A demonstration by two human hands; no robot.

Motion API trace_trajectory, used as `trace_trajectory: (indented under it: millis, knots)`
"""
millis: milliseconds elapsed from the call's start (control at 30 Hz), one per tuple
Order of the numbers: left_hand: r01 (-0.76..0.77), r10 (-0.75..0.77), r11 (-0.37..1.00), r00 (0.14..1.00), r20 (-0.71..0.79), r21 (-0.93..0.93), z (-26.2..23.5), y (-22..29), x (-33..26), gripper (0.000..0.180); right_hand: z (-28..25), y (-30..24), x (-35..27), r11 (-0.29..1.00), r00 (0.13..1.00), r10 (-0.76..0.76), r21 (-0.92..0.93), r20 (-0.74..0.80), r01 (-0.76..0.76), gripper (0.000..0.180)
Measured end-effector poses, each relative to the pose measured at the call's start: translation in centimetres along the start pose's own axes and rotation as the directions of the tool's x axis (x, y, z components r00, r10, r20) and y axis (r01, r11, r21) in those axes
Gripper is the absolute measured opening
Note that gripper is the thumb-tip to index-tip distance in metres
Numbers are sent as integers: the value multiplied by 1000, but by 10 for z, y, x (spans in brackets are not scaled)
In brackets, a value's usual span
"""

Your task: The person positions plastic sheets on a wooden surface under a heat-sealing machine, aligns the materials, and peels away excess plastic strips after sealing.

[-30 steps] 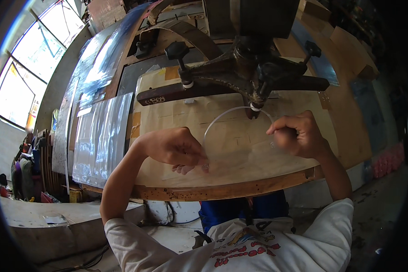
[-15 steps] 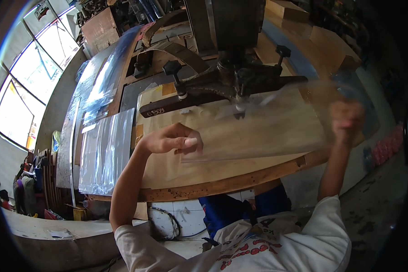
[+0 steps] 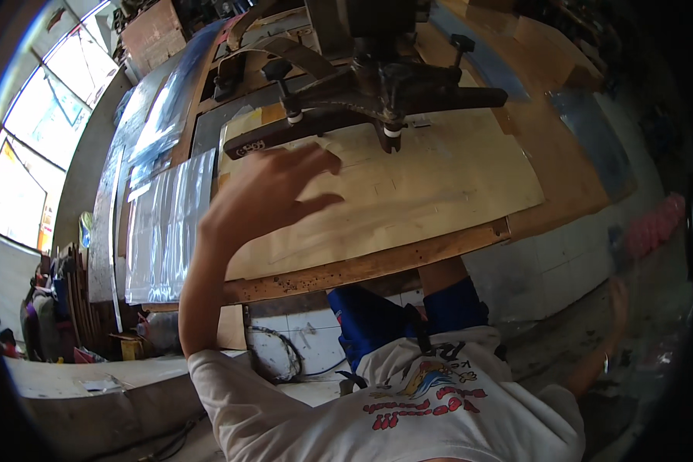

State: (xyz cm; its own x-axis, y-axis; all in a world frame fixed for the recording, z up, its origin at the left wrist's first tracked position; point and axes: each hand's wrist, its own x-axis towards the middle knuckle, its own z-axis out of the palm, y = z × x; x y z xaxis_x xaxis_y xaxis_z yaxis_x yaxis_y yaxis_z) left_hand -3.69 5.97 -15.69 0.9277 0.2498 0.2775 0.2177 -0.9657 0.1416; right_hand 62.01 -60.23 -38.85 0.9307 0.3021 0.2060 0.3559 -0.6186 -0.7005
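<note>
My left hand [image 3: 281, 185] hovers over the left part of the tan sheet [image 3: 439, 185], fingers spread and holding nothing. That sheet lies flat on the wooden-edged table, beneath a dark metal clamp bar [image 3: 462, 98] with black knobs. Far off to the right, past the table, my right hand [image 3: 617, 308] hangs low and smeared by motion. Whether it grips anything cannot be made out, though a faint see-through haze shows near it. Just left of the tan sheet sits a stack of clear plastic sheets [image 3: 169, 231].
The table's wooden front edge [image 3: 369, 266] runs close to my body. Bluish clear film [image 3: 589, 138] lies on the right side, near a cardboard box [image 3: 558, 50]. A pink bundle [image 3: 654, 225] is beyond the right edge. Windows [image 3: 46, 131] are at the left.
The clear sheet stretched between my hands is gone from over the table. My right hand has swung right and down, off the table. My left hand has risen and its fingers have spread.
</note>
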Motion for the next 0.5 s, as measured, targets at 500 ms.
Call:
trace_trajectory:
  millis: [500]
  knots:
    - [704,-712,702,697,-86,-109,-67,21,-206,68,118,160,-89,936,987,27,-342,-157,-80,38]
